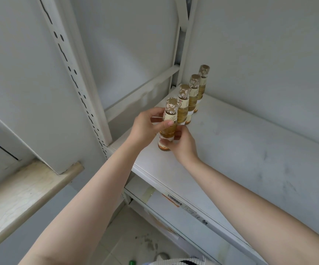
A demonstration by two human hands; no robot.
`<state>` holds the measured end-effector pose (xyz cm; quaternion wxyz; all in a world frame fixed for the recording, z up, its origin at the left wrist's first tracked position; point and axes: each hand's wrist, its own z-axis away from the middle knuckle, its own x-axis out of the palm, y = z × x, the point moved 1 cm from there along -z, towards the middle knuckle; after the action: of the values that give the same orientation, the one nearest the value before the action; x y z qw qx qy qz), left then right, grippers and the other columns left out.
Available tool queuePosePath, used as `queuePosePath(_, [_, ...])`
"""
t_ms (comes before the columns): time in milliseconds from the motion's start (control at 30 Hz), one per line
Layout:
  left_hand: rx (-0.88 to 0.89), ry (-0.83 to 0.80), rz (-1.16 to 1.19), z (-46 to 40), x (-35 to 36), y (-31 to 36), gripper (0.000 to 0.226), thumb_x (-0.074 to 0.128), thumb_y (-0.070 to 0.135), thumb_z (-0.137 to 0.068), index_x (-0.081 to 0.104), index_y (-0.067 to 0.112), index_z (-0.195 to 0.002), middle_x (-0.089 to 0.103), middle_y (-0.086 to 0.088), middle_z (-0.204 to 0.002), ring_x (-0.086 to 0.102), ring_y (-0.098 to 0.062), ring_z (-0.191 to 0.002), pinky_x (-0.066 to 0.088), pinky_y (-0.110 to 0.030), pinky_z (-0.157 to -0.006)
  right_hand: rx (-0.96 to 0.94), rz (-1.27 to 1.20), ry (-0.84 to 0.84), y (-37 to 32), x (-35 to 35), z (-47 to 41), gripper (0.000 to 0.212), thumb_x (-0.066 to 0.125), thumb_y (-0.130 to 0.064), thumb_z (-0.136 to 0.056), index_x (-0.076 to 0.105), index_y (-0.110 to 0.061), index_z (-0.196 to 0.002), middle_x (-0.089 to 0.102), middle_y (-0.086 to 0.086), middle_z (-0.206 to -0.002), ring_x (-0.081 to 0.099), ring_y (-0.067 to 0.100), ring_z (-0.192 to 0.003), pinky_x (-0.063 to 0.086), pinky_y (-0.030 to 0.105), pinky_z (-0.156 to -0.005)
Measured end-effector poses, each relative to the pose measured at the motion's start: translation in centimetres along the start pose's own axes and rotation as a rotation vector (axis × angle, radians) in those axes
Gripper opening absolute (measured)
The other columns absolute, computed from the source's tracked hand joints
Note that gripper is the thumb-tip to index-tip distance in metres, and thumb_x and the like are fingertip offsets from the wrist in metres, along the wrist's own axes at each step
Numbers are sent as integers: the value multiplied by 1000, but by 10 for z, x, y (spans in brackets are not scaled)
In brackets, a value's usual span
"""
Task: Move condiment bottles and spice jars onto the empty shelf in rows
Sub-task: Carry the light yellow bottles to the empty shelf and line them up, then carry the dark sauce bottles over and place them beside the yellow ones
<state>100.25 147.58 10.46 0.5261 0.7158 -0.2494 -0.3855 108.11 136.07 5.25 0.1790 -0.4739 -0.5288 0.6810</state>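
Note:
Several slim bottles of golden liquid with patterned gold caps stand in one row along the left end of the white shelf [250,150]. The nearest bottle [169,119] stands at the shelf's front left. My left hand [145,126] grips its middle from the left, thumb across the label. My right hand [181,144] holds its lower part from the right. Behind it stand the second bottle [183,101], the third bottle [194,90] and the farthest bottle [203,77] near the back wall.
A perforated white upright [78,83] rises left of the shelf. A beige window sill [20,194] lies lower left. Below the shelf sits a carton with a barcode label [174,200]. Tiled floor with a green cap [132,262] shows at the bottom.

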Motion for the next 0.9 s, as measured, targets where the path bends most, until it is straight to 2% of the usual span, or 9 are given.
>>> queuePosePath(133, [27, -17, -31, 5, 3, -2, 43, 76, 36, -77, 66, 21, -117, 71, 9, -110, 64, -9, -104, 50, -39, -97, 26, 12, 20, 0, -7, 7, 55, 83, -26, -68, 53, -15, -112, 65, -1, -104, 60, 13, -94, 41, 17, -71])
queuePosePath(300, [-44, 23, -133, 25, 7, -5, 66, 72, 41, -80, 48, 21, -138, 56, 5, -135, 52, -13, -122, 43, -31, -99, 5, 42, 42, -1, -25, 24, 53, 81, -26, -70, 53, -15, -113, 59, -4, -103, 57, 12, -97, 47, 26, -83])
queuePosePath(433, [-135, 118, -241, 68, 17, -6, 61, 68, 32, -85, 43, 20, -139, 50, -1, -139, 48, -18, -125, 41, -33, -99, -2, 132, 80, 11, -55, 53, 53, 77, -27, -75, 52, -15, -121, 58, 1, -117, 56, 15, -106, 49, 35, -92])
queuePosePath(500, [-118, 96, -281, 92, 30, -2, 55, 66, 26, -86, 44, 21, -137, 51, -3, -136, 48, -18, -125, 40, -31, -97, 6, 210, 100, 21, -78, 75, 53, 72, -27, -79, 50, -15, -126, 55, 2, -125, 54, 15, -113, 47, 33, -94])
queuePosePath(600, [26, -43, -339, 123, 68, 16, 49, 64, 22, -88, 48, 21, -134, 53, 1, -133, 50, -16, -122, 40, -27, -95, 43, 345, 164, 40, -118, 121, 54, 67, -29, -83, 47, -19, -131, 50, -1, -132, 50, 14, -121, 46, 35, -95])
queuePosePath(733, [291, -343, -404, 162, 149, 48, 47, 63, 18, -88, 50, 20, -134, 55, 3, -132, 51, -14, -122, 37, -21, -96, 139, 459, 303, 67, -179, 200, 54, 63, -29, -85, 44, -20, -135, 44, -4, -139, 46, 15, -126, 46, 35, -94])
queuePosePath(900, [540, -631, -432, 245, 249, 84, 50, 62, 18, -88, 48, 21, -136, 54, 2, -130, 50, -19, -120, 38, -22, -92, 319, 601, 510, 101, -246, 336, 53, 60, -31, -87, 43, -22, -136, 46, -4, -137, 43, 17, -126, 45, 33, -89])
